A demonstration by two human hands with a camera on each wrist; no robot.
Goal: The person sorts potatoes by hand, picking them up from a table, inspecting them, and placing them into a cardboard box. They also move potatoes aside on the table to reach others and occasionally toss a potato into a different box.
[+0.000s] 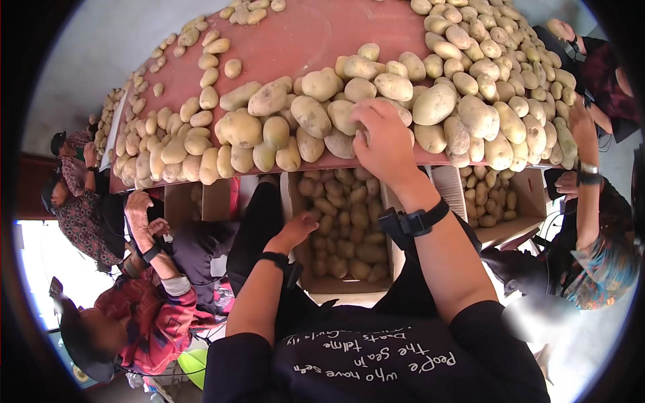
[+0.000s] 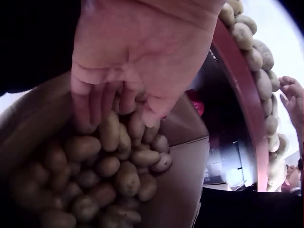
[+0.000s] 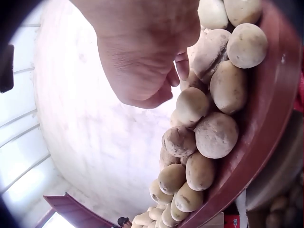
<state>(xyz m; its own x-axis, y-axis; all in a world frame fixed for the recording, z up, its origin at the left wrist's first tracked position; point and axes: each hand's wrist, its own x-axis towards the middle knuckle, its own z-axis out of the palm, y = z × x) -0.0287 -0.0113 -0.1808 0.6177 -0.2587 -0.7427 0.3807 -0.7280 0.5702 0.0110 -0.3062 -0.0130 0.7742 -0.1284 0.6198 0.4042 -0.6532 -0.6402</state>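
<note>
Potatoes (image 1: 311, 116) are heaped along the near edge of a red table (image 1: 302, 33). My right hand (image 1: 386, 148) is over the heap's front, fingers loosely bent beside the potatoes. In the right wrist view the same hand (image 3: 147, 52) shows no potato in its grasp, though the palm side is partly hidden. Below the table edge, my left hand (image 1: 295, 230) hangs over a cardboard box (image 1: 344, 287) of potatoes. The left wrist view shows that hand (image 2: 137, 57) palm visible, fingers relaxed and pointing down at the potatoes (image 2: 108, 166), with nothing seen held.
More potatoes (image 1: 497, 67) are piled at the table's right. Other boxes stand beneath the table, one with potatoes (image 1: 487, 195) at right. People sit on both sides, one in a red patterned shirt (image 1: 151, 316) at left, one with a raised arm (image 1: 588, 181) at right.
</note>
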